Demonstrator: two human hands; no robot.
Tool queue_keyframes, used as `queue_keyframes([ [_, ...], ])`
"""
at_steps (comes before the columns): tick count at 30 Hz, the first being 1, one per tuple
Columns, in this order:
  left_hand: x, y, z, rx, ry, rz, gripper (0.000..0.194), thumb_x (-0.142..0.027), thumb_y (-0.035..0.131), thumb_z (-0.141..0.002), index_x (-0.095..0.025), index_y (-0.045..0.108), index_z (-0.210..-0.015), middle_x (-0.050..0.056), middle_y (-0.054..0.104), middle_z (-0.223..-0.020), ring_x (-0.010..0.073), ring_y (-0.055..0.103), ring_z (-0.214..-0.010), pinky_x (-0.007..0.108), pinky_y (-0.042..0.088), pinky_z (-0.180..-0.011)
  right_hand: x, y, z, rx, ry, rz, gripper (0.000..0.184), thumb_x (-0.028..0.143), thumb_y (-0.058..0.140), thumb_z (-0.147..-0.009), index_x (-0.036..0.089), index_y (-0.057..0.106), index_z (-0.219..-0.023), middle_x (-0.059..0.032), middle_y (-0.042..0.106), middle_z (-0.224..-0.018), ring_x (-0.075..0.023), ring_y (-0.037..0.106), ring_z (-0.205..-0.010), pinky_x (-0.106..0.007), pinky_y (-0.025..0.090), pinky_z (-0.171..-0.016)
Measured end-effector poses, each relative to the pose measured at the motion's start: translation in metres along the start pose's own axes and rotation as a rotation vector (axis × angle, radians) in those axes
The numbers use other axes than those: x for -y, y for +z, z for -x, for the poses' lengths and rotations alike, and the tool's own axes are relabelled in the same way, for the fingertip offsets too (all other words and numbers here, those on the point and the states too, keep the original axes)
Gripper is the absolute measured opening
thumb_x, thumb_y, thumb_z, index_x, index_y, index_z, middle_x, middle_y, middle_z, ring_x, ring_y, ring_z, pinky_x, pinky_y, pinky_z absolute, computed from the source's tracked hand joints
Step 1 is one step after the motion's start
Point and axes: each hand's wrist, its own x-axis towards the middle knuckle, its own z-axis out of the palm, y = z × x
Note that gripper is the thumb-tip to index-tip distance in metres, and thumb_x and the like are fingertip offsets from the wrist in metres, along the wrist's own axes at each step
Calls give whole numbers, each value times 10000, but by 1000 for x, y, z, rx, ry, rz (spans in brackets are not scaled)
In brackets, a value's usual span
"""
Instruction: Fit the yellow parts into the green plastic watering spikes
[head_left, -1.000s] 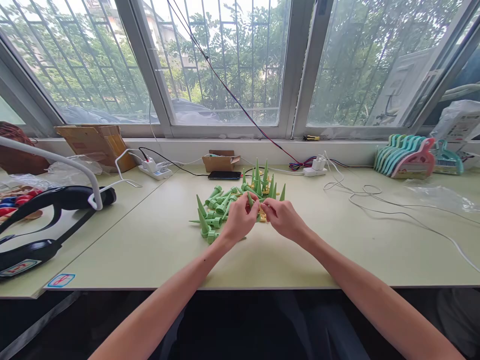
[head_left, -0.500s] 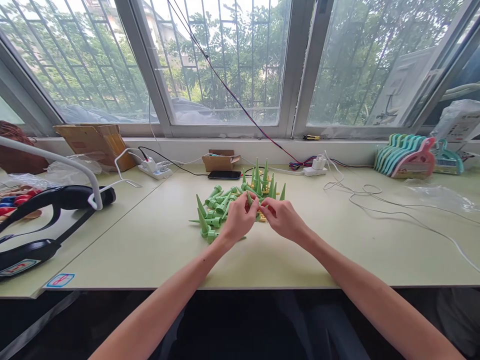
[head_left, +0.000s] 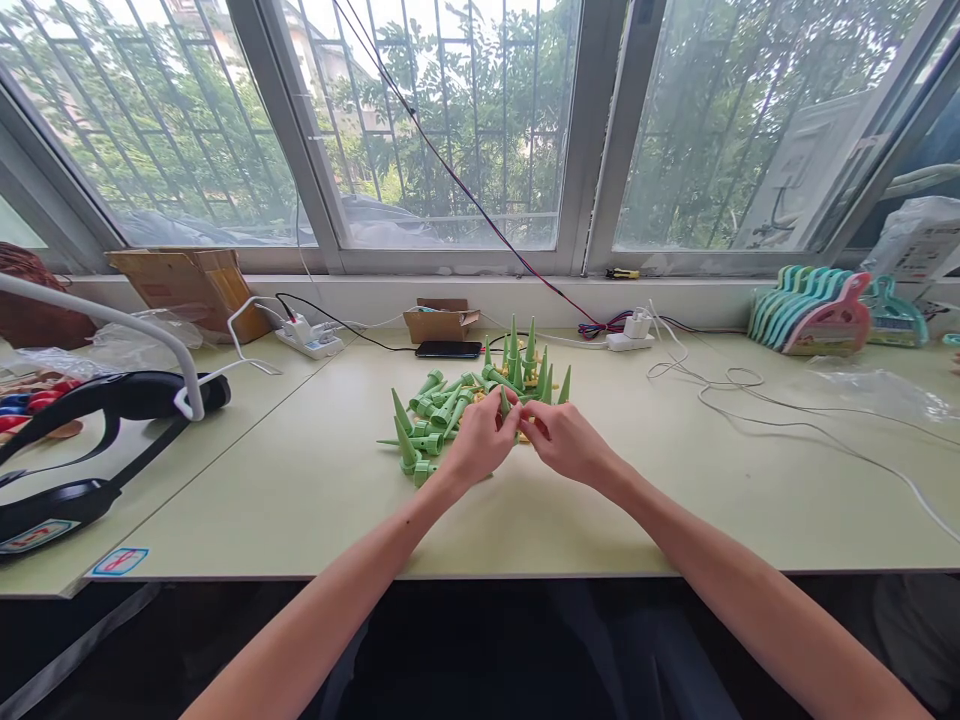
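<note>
My left hand [head_left: 486,432] is closed around a green plastic watering spike [head_left: 505,402], its pointed tip showing above the fingers. Against it, my right hand [head_left: 559,436] is pinched at the spike's near end; whatever small piece lies between those fingertips is hidden. Left of my hands lies a loose pile of green watering spikes [head_left: 445,408], with capped ends and cones pointing different ways. Just beyond my hands, several more spikes [head_left: 530,348] stand upright, with small yellow pieces [head_left: 480,396] around their bases, partly covered by my fingers.
Behind the spikes lie a black phone [head_left: 448,349] and a small open cardboard box [head_left: 441,322]. Power strips [head_left: 309,338] and white cables [head_left: 739,380] run along the back and right. A black headset-like strap [head_left: 112,430] is at left, colourful hanger-shaped items [head_left: 814,315] at right.
Both hands stay close together. The spike in my left hand is turned slightly more upright, and a bit of another person's hand now shows at the far right edge.
</note>
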Motion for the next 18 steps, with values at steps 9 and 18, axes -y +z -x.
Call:
queue_keyframes([
  [9,-1,0,1,35,6,-32,201,-357,447,-896,-196,568,-898,-48,454,-534,115,411,-489,252,344,-539,2,-1,2,9,-3,20,214,285,428,-937,195,526,-770,11,564,-613,-97,407,-482,-221,266,-508],
  [18,0,0,1,33,9,-35,191,-350,449,-894,-199,566,-885,-54,436,-523,111,387,-478,251,332,-535,2,-1,2,7,-13,11,224,294,428,-934,196,495,-744,26,514,-578,-89,363,-472,-216,259,-501],
])
